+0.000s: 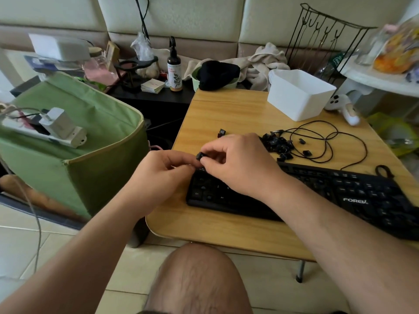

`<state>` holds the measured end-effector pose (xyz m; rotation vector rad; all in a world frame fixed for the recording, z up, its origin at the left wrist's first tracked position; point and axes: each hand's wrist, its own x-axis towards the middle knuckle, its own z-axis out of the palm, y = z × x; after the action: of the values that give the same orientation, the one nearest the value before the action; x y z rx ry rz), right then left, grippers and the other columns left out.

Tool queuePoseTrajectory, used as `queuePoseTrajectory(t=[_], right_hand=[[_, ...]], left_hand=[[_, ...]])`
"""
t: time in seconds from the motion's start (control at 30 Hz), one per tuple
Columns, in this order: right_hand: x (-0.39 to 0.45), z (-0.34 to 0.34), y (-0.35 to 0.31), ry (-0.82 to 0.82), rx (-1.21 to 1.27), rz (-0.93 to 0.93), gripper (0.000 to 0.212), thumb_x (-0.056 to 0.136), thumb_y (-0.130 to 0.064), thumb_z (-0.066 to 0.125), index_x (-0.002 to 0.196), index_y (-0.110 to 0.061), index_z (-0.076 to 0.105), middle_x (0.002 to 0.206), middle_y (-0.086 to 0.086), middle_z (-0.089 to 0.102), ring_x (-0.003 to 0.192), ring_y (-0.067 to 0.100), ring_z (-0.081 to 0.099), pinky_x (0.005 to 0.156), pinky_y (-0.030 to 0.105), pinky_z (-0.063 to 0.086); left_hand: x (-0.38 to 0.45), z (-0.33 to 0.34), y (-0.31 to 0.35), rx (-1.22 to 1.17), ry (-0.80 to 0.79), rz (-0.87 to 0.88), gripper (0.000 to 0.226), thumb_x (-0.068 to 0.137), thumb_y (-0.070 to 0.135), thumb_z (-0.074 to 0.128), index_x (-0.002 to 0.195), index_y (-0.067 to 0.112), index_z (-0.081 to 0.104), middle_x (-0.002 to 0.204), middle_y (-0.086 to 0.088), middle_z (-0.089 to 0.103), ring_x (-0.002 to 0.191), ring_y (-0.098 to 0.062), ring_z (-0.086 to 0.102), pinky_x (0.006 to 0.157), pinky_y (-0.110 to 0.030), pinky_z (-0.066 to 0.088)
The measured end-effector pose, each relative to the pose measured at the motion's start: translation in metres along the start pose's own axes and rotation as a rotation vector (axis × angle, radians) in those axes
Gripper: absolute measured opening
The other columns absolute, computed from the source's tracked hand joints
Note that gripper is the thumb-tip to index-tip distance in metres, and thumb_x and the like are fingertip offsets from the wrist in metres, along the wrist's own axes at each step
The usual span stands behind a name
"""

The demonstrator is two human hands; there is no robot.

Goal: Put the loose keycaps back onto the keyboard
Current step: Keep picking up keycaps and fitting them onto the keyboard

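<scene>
Wooden table (pixel 226 114), small black keycap (pixel 199 156)

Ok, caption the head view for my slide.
Both hands, left hand and right hand, pinch one black keycap above the keyboard, loose keycaps piled behind.

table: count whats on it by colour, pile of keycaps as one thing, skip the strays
black: 3, keyboard, keycap pile, cable
white: 2, tub, controller
total: 5
</scene>
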<state>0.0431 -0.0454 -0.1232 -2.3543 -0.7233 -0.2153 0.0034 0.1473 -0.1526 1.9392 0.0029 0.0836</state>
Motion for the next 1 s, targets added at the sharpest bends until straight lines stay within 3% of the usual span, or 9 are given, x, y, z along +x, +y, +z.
queuePoseTrajectory(t=[0.07, 0.13, 0.2, 0.3, 0.5, 0.6, 0.77, 0.9, 1.0], right_hand=[[-0.002, 0.002, 0.002, -0.025, -0.016, -0.024, 0.011, 0.092, -0.027, 0.072, 0.095, -0.025, 0.081, 0.078, -0.009, 0.074, 0.073, 0.007, 0.066, 0.07, 0.033, 0.056], [-0.004, 0.005, 0.003, -0.041, -0.029, -0.05, 0.01, 0.092, -0.027, 0.074, 0.099, -0.025, 0.082, 0.079, -0.009, 0.074, 0.072, 0.007, 0.066, 0.07, 0.032, 0.055], [-0.005, 0.007, 0.003, -0.047, -0.043, -0.073, 0.012, 0.092, -0.026, 0.076, 0.103, -0.025, 0.082, 0.083, -0.01, 0.075, 0.074, 0.006, 0.066, 0.073, 0.03, 0.056], [-0.007, 0.008, 0.003, -0.083, -0.045, -0.071, 0.015, 0.092, -0.022, 0.076, 0.106, -0.023, 0.081, 0.094, -0.008, 0.078, 0.084, 0.005, 0.068, 0.081, 0.028, 0.056], [-0.011, 0.013, 0.009, -0.13, -0.128, -0.049, 0.022, 0.089, -0.029, 0.078, 0.111, -0.028, 0.079, 0.106, -0.01, 0.07, 0.104, 0.015, 0.053, 0.095, 0.031, 0.046], [-0.013, 0.015, 0.013, -0.121, -0.131, -0.006, 0.022, 0.088, -0.035, 0.079, 0.109, -0.031, 0.078, 0.102, -0.011, 0.067, 0.102, 0.015, 0.05, 0.093, 0.032, 0.044], [-0.013, 0.022, 0.009, -0.071, -0.142, -0.004, 0.022, 0.087, -0.041, 0.079, 0.105, -0.029, 0.078, 0.098, -0.009, 0.067, 0.101, 0.019, 0.051, 0.091, 0.041, 0.047], [-0.013, 0.025, 0.009, -0.087, -0.205, -0.043, 0.02, 0.09, -0.04, 0.075, 0.106, -0.028, 0.078, 0.098, -0.008, 0.068, 0.1, 0.02, 0.049, 0.089, 0.047, 0.049], [-0.012, 0.023, 0.009, -0.106, -0.243, -0.034, 0.02, 0.092, -0.043, 0.071, 0.106, -0.03, 0.078, 0.096, -0.01, 0.066, 0.099, 0.018, 0.047, 0.089, 0.044, 0.048]], left_hand=[[0.0, -0.003, 0.001, 0.02, 0.002, -0.028, 0.024, 0.098, 0.024, 0.065, 0.085, 0.035, 0.082, 0.092, -0.006, 0.078, 0.087, -0.032, 0.068, 0.077, -0.038, 0.052], [0.0, -0.004, 0.001, 0.052, -0.007, -0.049, 0.018, 0.097, 0.037, 0.066, 0.086, 0.035, 0.082, 0.09, -0.002, 0.077, 0.088, -0.023, 0.07, 0.08, -0.043, 0.056], [0.002, -0.004, -0.003, 0.112, -0.016, -0.064, 0.014, 0.093, 0.043, 0.071, 0.087, 0.035, 0.08, 0.084, -0.004, 0.075, 0.075, -0.014, 0.066, 0.071, -0.042, 0.056], [0.002, -0.003, -0.008, 0.172, -0.012, -0.092, 0.011, 0.092, 0.039, 0.074, 0.084, 0.035, 0.08, 0.072, 0.009, 0.073, 0.061, -0.002, 0.06, 0.059, -0.021, 0.047], [0.001, 0.001, -0.013, 0.218, 0.045, -0.098, 0.015, 0.091, 0.037, 0.072, 0.077, 0.037, 0.078, 0.078, 0.021, 0.071, 0.08, 0.004, 0.064, 0.063, -0.017, 0.047], [0.002, 0.0, -0.015, 0.24, 0.044, -0.09, 0.021, 0.091, 0.036, 0.071, 0.071, 0.041, 0.075, 0.083, 0.023, 0.068, 0.092, -0.001, 0.062, 0.075, -0.021, 0.046], [0.004, -0.001, -0.011, 0.228, -0.033, -0.123, 0.026, 0.094, 0.036, 0.069, 0.069, 0.043, 0.075, 0.093, 0.015, 0.069, 0.098, -0.007, 0.061, 0.072, -0.019, 0.045], [0.006, -0.002, -0.013, 0.303, -0.061, -0.132, 0.012, 0.083, 0.058, 0.067, 0.073, 0.062, 0.072, 0.097, 0.021, 0.067, 0.123, -0.024, 0.053, 0.1, -0.047, 0.051], [0.005, -0.001, -0.012, 0.331, -0.047, -0.131, 0.013, 0.07, 0.068, 0.059, 0.074, 0.065, 0.07, 0.095, 0.021, 0.067, 0.123, -0.029, 0.053, 0.1, -0.052, 0.052]])
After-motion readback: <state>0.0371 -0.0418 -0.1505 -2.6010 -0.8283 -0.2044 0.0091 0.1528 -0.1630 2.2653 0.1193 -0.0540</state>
